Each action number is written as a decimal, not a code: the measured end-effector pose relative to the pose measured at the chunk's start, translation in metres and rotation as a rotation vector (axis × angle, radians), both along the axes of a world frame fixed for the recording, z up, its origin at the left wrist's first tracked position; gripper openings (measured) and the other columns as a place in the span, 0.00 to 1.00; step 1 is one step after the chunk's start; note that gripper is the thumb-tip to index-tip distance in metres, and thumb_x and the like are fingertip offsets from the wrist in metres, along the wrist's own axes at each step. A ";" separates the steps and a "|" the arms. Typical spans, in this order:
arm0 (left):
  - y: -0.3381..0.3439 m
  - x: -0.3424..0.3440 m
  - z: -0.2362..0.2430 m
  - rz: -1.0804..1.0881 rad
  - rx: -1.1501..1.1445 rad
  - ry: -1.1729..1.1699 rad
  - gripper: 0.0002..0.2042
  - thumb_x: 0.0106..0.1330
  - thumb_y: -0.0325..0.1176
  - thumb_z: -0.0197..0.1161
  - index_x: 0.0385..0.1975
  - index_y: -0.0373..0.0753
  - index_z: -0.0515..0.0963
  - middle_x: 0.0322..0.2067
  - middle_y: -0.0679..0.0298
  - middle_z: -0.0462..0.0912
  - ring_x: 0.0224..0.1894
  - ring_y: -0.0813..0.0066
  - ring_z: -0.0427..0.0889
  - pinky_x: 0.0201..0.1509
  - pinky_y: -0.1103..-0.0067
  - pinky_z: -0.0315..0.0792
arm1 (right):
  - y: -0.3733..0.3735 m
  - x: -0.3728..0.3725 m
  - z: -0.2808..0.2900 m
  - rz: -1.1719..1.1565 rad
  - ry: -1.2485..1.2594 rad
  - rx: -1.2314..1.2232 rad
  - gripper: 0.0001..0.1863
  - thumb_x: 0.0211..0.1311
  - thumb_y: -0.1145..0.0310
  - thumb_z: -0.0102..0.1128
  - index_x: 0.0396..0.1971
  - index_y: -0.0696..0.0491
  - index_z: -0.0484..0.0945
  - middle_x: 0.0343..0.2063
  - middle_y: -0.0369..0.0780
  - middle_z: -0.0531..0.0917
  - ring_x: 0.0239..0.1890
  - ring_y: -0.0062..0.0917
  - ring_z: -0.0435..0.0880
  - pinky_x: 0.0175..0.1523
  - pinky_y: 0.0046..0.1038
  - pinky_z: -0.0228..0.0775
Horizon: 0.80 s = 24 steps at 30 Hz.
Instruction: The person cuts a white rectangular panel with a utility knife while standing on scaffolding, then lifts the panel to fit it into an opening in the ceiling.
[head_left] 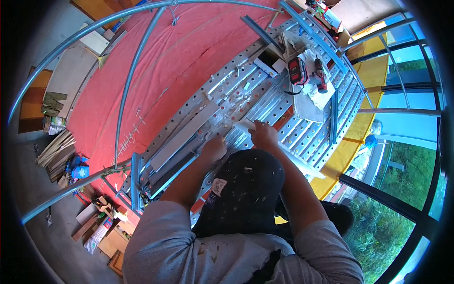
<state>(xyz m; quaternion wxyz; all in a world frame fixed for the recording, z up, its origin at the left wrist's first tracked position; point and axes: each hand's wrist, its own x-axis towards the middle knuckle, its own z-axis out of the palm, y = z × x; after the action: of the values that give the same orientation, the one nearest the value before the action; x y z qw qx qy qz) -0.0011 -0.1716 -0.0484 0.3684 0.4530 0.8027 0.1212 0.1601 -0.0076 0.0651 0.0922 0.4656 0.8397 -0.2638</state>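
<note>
My right hand [263, 135] is closed round a thin white strip [244, 125], its thumb and fingers pinching it above the perforated metal platform [309, 142]. A white length [305, 165] shows beyond my right forearm; my arm hides whether it is the same piece. Curled shut just left of my knee is my left hand [213, 149]. A tiny pale tip shows at its fingers, too small to name. Beside that hand lie a long grey-white board [185, 137] and a dark metal channel [174, 174]. My bent knee [246, 184], in dark trousers, rises between both forearms.
Farther along the platform are a red-and-black drill [320, 76], a red-and-black device [297, 71], white sheeting [309, 90] and an open box [270, 60]. Blue-grey scaffold tubes [130, 75] stand at the left, before red sheeting [161, 71]. Windows [406, 170] line the right.
</note>
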 end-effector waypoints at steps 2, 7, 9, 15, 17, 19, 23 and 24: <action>0.027 0.017 0.019 0.011 0.084 -0.027 0.14 0.72 0.39 0.53 0.50 0.36 0.74 0.37 0.41 0.83 0.41 0.40 0.84 0.45 0.51 0.76 | 0.012 0.014 0.000 -0.028 -0.042 0.023 0.19 0.65 0.53 0.63 0.45 0.52 0.80 0.38 0.49 0.86 0.43 0.47 0.87 0.48 0.49 0.78; 0.059 0.038 0.042 -0.103 0.250 -0.101 0.19 0.71 0.37 0.53 0.57 0.34 0.74 0.38 0.41 0.84 0.42 0.40 0.84 0.46 0.53 0.78 | 0.010 0.032 0.003 -0.022 -0.057 0.070 0.19 0.66 0.54 0.61 0.49 0.50 0.80 0.38 0.47 0.87 0.42 0.43 0.88 0.46 0.46 0.79; 0.050 0.039 0.020 -0.013 0.171 -0.054 0.17 0.71 0.37 0.53 0.53 0.33 0.75 0.38 0.42 0.84 0.42 0.40 0.84 0.46 0.52 0.77 | 0.009 0.026 0.004 -0.038 -0.065 0.051 0.18 0.65 0.54 0.62 0.47 0.50 0.80 0.38 0.48 0.87 0.43 0.45 0.87 0.47 0.47 0.79; 0.011 -0.007 -0.019 -0.051 -0.099 0.053 0.18 0.71 0.39 0.54 0.54 0.33 0.74 0.42 0.41 0.84 0.46 0.41 0.85 0.50 0.51 0.77 | -0.011 0.001 0.006 -0.020 -0.052 -0.025 0.17 0.65 0.53 0.63 0.45 0.50 0.80 0.39 0.48 0.87 0.44 0.46 0.87 0.48 0.48 0.78; 0.053 0.026 0.013 -0.029 -0.045 -0.032 0.19 0.71 0.39 0.54 0.54 0.33 0.74 0.43 0.40 0.84 0.46 0.41 0.85 0.50 0.52 0.77 | 0.011 0.030 -0.002 -0.071 -0.108 0.020 0.17 0.64 0.54 0.63 0.44 0.50 0.81 0.38 0.47 0.87 0.43 0.46 0.87 0.48 0.47 0.78; 0.053 0.038 0.027 0.043 -0.042 -0.073 0.19 0.71 0.39 0.54 0.55 0.33 0.73 0.43 0.40 0.84 0.47 0.41 0.85 0.51 0.52 0.77 | 0.013 0.032 0.000 -0.077 -0.081 0.017 0.17 0.64 0.54 0.63 0.44 0.50 0.81 0.37 0.47 0.87 0.42 0.46 0.87 0.48 0.47 0.78; 0.031 0.011 0.000 0.016 0.027 0.007 0.17 0.72 0.40 0.54 0.51 0.34 0.73 0.41 0.40 0.84 0.44 0.41 0.85 0.48 0.51 0.77 | 0.002 0.004 0.005 0.012 -0.005 0.055 0.17 0.64 0.56 0.63 0.47 0.50 0.80 0.37 0.48 0.87 0.41 0.44 0.88 0.45 0.46 0.80; 0.019 -0.005 -0.009 0.029 -0.021 0.052 0.16 0.72 0.40 0.55 0.49 0.35 0.73 0.40 0.41 0.84 0.42 0.40 0.85 0.46 0.50 0.76 | -0.005 -0.008 0.005 0.033 0.020 0.049 0.17 0.64 0.56 0.63 0.47 0.50 0.80 0.37 0.48 0.87 0.41 0.44 0.88 0.45 0.46 0.80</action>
<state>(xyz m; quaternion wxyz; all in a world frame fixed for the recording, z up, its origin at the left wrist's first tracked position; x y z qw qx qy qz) -0.0063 -0.1527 -0.0573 0.3505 0.4406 0.8197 0.1060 0.1517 -0.0126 0.0697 0.0768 0.4511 0.8544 -0.2463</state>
